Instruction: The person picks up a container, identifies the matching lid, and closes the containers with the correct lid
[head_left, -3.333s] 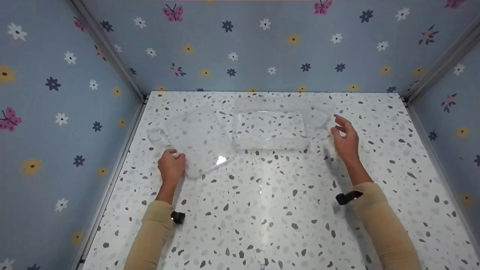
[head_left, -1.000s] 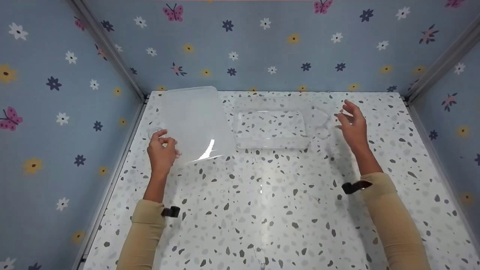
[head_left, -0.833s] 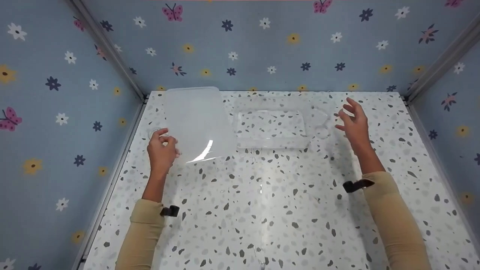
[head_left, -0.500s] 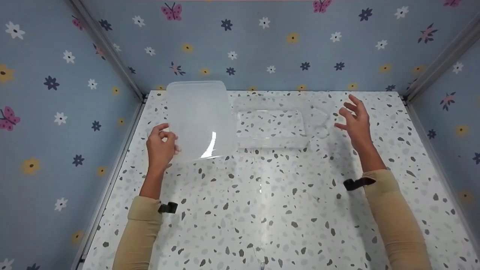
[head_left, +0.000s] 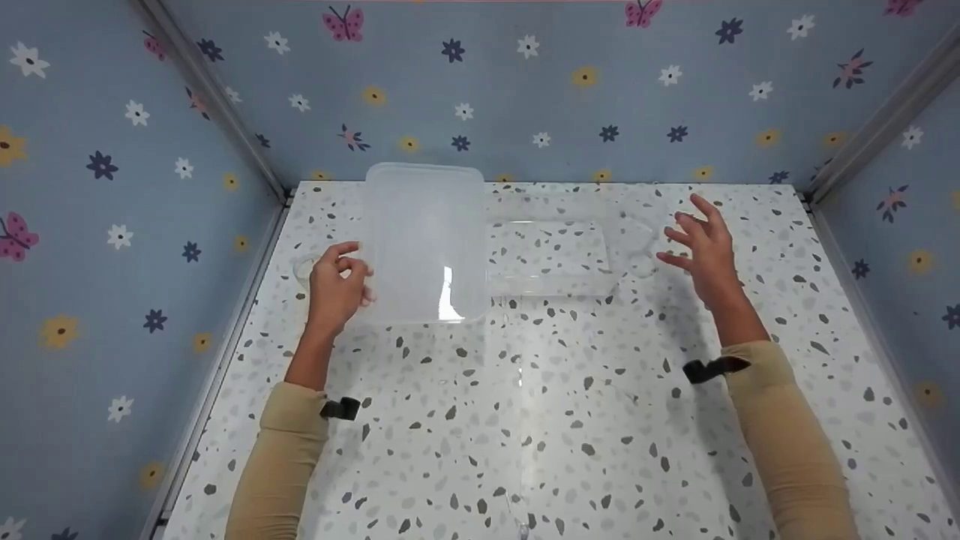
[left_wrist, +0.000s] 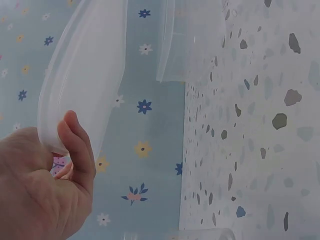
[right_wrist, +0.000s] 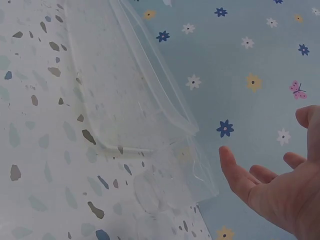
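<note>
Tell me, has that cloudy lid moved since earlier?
Yes: in the head view, the lid has shifted right, overlapping more of the clear container.

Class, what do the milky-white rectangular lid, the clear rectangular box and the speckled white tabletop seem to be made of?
Milky-white rectangular lid: probably plastic, smooth and glossy; it is cloudy and catches a sharp highlight.
Clear rectangular box: likely shiny plastic, possibly glass; table flecks show through it.
Speckled white tabletop: terrazzo or printed imitation, slightly glossy; scattered flecks fit both.
</note>
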